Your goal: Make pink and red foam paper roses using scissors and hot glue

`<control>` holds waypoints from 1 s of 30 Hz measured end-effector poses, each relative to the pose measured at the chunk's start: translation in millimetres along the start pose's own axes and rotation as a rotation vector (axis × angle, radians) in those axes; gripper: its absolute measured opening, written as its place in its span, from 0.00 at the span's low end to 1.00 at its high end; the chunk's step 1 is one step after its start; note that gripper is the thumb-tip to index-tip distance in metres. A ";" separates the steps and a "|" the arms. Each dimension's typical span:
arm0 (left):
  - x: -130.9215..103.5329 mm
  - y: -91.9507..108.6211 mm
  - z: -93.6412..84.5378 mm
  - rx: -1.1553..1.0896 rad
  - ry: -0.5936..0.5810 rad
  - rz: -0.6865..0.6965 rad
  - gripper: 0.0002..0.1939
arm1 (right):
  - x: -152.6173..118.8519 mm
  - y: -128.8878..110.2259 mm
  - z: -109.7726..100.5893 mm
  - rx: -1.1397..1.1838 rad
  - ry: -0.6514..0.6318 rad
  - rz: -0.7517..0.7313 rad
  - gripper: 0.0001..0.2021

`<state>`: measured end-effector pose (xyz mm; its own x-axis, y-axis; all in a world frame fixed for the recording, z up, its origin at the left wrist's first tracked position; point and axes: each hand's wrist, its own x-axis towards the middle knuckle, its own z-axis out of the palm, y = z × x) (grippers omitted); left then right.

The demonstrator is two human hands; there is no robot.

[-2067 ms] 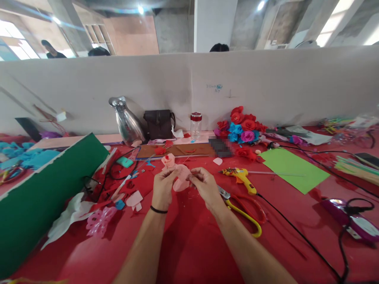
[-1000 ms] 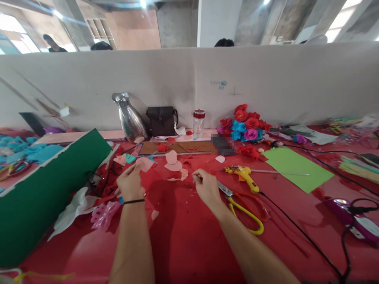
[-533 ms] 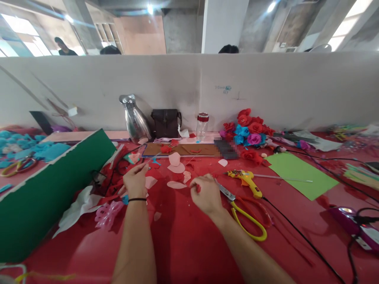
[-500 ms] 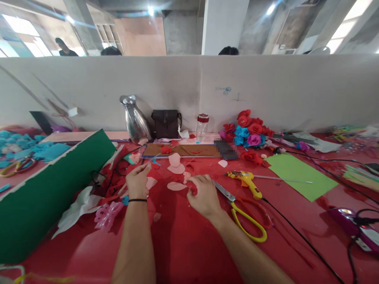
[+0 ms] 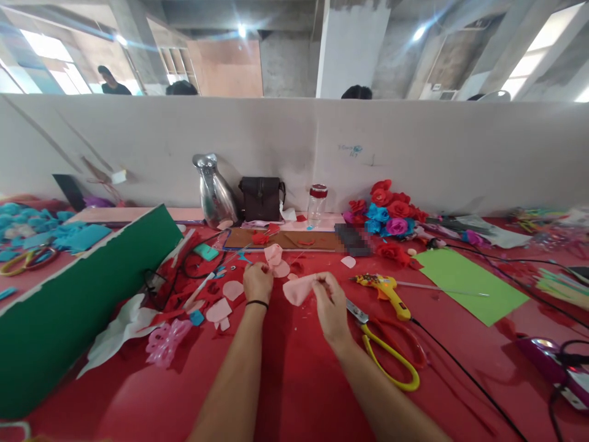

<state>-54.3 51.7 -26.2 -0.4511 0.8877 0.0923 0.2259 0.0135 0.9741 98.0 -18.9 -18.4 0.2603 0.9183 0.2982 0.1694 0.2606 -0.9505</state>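
Observation:
My right hand (image 5: pixel 332 306) pinches the narrow end of a pale pink paper petal (image 5: pixel 298 290), which is held out to the left above the red table (image 5: pixel 294 374). Across from it, my left hand (image 5: pixel 258 284) is closed, fingertips turned away by a loose pink petal (image 5: pixel 273 253); whatever it grips is hidden. More pink petals (image 5: pixel 218 310) lie scattered left of my left wrist. Right of my right hand are large scissors (image 5: pixel 389 359) with a yellow and a red handle, and a yellow glue gun (image 5: pixel 385 288).
A green board (image 5: pixel 92 307) stands at the left. Red, blue and pink paper flowers (image 5: pixel 391 209) are heaped at the back right, near a green sheet (image 5: pixel 469 285). A steel jug (image 5: pixel 214 196), dark bag (image 5: pixel 262 198) and glass jar (image 5: pixel 317 205) line the partition. Cords run at right.
My left hand has moved right, uncovering petals at its left. My right hand, earlier low around something reddish, now holds up a pink petal. The view has tilted slightly.

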 end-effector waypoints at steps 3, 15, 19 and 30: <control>1.1 5.9 -4.1 -0.056 0.006 -0.027 0.07 | 5.5 -1.0 -2.1 0.208 0.144 0.087 0.05; -57.0 40.0 13.7 -0.600 -0.414 -0.260 0.13 | 13.0 -16.5 -8.1 0.720 -0.057 0.245 0.08; -65.4 40.2 19.0 -0.642 -0.425 -0.302 0.10 | 13.4 -11.1 -6.2 0.536 0.072 0.243 0.05; -48.9 40.5 6.0 -0.464 -0.517 -0.181 0.22 | 25.0 -22.4 -37.1 0.338 -0.475 0.193 0.04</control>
<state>-17.9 11.6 7.5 0.0463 0.9960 -0.0766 -0.2560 0.0860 0.9628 136.0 -12.8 13.7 -0.2095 0.9704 0.1203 -0.1692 0.0852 -0.9819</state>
